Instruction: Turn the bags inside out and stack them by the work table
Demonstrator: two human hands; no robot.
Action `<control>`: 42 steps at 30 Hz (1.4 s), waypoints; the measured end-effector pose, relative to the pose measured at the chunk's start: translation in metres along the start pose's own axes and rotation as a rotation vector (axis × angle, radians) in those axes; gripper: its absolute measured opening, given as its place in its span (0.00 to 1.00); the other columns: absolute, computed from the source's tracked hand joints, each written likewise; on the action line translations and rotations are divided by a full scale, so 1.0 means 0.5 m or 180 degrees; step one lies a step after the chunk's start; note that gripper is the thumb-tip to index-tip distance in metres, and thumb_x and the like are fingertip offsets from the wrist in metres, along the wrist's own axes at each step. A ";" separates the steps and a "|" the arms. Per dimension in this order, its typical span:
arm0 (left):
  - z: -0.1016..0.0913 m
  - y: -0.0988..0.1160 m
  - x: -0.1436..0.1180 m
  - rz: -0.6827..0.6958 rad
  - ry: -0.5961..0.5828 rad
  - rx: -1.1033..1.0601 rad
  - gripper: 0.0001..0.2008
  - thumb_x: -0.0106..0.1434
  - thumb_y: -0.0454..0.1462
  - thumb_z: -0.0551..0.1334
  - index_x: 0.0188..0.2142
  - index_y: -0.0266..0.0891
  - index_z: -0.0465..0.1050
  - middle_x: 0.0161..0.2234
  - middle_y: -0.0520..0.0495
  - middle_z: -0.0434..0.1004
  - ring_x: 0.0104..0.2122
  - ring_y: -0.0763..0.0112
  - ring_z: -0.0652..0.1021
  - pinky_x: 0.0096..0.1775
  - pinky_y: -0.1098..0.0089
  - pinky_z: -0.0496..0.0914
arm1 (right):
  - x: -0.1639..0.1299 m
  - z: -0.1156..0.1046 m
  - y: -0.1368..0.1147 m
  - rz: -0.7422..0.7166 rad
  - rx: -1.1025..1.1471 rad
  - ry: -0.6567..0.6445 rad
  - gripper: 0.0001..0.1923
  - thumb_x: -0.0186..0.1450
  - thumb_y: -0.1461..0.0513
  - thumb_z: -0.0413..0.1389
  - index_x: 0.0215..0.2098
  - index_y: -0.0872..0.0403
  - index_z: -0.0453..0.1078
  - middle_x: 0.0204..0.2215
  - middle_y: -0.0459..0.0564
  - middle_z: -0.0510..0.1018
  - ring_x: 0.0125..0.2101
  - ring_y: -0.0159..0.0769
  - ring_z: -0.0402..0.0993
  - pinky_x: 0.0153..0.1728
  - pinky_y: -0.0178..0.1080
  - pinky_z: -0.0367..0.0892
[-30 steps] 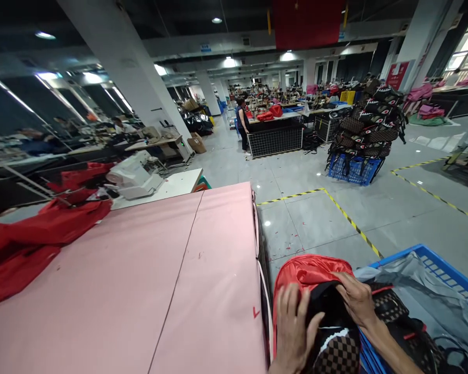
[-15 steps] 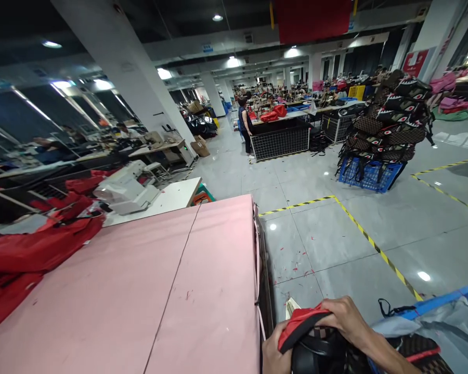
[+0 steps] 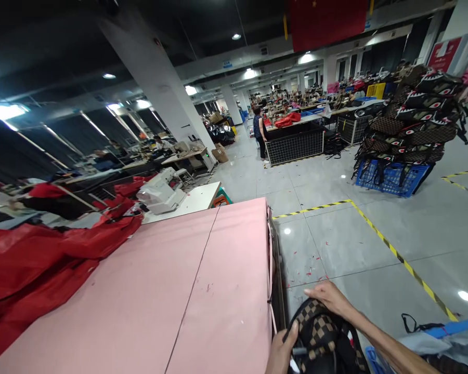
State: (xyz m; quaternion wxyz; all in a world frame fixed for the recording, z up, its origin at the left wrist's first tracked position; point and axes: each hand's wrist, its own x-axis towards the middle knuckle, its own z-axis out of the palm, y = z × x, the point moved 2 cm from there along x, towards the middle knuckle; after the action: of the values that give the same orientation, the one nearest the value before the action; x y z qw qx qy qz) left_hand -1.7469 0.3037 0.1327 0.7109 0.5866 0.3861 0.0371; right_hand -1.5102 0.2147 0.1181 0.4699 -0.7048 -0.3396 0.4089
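A black backpack (image 3: 320, 332) with a brown checkered panel is low in the view, just right of the pink-covered table. My left hand (image 3: 281, 349) grips its near left side, with the thumb lying on top. At the bag's upper edge, my right hand (image 3: 330, 298) is closed over the fabric, one digit pointing left; its other fingers are partly hidden. Dark straps and a small patch of red and white show on the bag's right side. The lower part of the bag is cut off by the frame.
The pink tabletop (image 3: 218, 291) fills the left, with red fabric (image 3: 58, 265) heaped on it. A blue crate (image 3: 452, 328) with plastic sheeting stands at the lower right. Farther off are stacked backpacks (image 3: 413, 124), a sewing machine (image 3: 161, 193) and a standing person (image 3: 259, 132).
The bag has turned between my hands: its red flap faced up before, and the checkered panel does now. My view has swung slightly left.
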 end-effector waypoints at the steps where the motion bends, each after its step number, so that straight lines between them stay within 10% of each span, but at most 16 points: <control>1: 0.000 -0.017 -0.005 0.0065 0.0049 0.0049 0.41 0.57 0.76 0.68 0.30 0.39 0.83 0.29 0.44 0.80 0.36 0.56 0.78 0.44 0.61 0.75 | -0.016 0.000 0.009 -0.0089 0.0016 0.0054 0.41 0.66 0.28 0.56 0.22 0.47 0.44 0.23 0.40 0.45 0.27 0.30 0.43 0.28 0.39 0.41; 7: 0.020 -0.071 0.010 0.0289 0.0696 0.0239 0.45 0.53 0.81 0.63 0.18 0.45 0.55 0.22 0.54 0.54 0.28 0.69 0.60 0.32 0.66 0.59 | -0.036 0.036 0.116 0.0559 0.0071 0.0082 0.43 0.56 0.21 0.54 0.19 0.46 0.45 0.19 0.39 0.46 0.25 0.30 0.43 0.26 0.39 0.42; 12: 0.038 -0.049 0.020 0.0199 0.0753 0.0254 0.47 0.49 0.85 0.58 0.24 0.46 0.49 0.25 0.54 0.50 0.29 0.71 0.54 0.32 0.65 0.50 | -0.073 -0.005 0.149 0.0565 0.0460 0.1276 0.45 0.58 0.18 0.47 0.21 0.49 0.65 0.18 0.44 0.65 0.25 0.37 0.63 0.29 0.40 0.64; 15: 0.045 -0.041 0.017 0.0354 0.0711 0.0385 0.46 0.52 0.85 0.57 0.25 0.47 0.46 0.25 0.55 0.47 0.29 0.71 0.52 0.32 0.65 0.47 | -0.153 -0.027 0.187 0.0485 0.0568 0.1665 0.45 0.64 0.22 0.47 0.33 0.51 0.78 0.32 0.54 0.84 0.38 0.50 0.82 0.44 0.46 0.78; 20: 0.054 -0.054 0.012 0.0581 0.0796 0.0344 0.46 0.54 0.85 0.53 0.26 0.48 0.45 0.25 0.55 0.45 0.29 0.71 0.50 0.31 0.65 0.47 | -0.253 0.004 0.252 0.0613 0.0192 0.2044 0.44 0.62 0.22 0.50 0.45 0.46 0.82 0.48 0.58 0.89 0.55 0.61 0.84 0.59 0.53 0.78; 25: 0.037 -0.046 0.005 0.0660 0.0860 0.0365 0.46 0.49 0.86 0.54 0.22 0.49 0.48 0.22 0.56 0.47 0.26 0.73 0.53 0.29 0.66 0.48 | -0.273 0.008 0.165 0.0457 -0.0137 0.2181 0.47 0.58 0.17 0.42 0.27 0.47 0.71 0.24 0.51 0.77 0.31 0.49 0.75 0.37 0.46 0.74; 33: -0.084 -0.069 -0.051 0.0582 0.0761 -0.0286 0.36 0.55 0.71 0.70 0.22 0.43 0.65 0.22 0.53 0.65 0.27 0.70 0.64 0.29 0.69 0.59 | -0.328 0.007 -0.033 -0.0012 -0.0466 0.1738 0.38 0.71 0.26 0.51 0.25 0.48 0.59 0.22 0.42 0.58 0.27 0.34 0.55 0.29 0.37 0.57; 38: -0.119 -0.146 -0.045 0.0377 0.1032 -0.0223 0.22 0.49 0.54 0.73 0.24 0.39 0.74 0.23 0.51 0.70 0.32 0.66 0.68 0.34 0.68 0.63 | -0.198 0.021 0.000 0.0287 -0.0589 0.1298 0.47 0.58 0.14 0.40 0.21 0.45 0.47 0.22 0.43 0.51 0.27 0.34 0.50 0.27 0.39 0.53; 42: -0.110 -0.187 -0.045 0.0369 0.1187 -0.0166 0.15 0.49 0.48 0.68 0.21 0.40 0.71 0.22 0.52 0.67 0.32 0.67 0.67 0.35 0.69 0.62 | -0.133 0.000 0.040 0.0535 -0.1056 0.1502 0.44 0.67 0.19 0.35 0.22 0.46 0.46 0.23 0.43 0.52 0.29 0.33 0.50 0.29 0.39 0.53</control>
State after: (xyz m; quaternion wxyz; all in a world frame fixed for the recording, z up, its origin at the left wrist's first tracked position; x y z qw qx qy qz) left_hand -1.8324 0.3075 0.0626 0.6387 0.5723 0.4756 0.1960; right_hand -1.5373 0.1507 0.1161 0.3788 -0.8731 -0.2236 0.2103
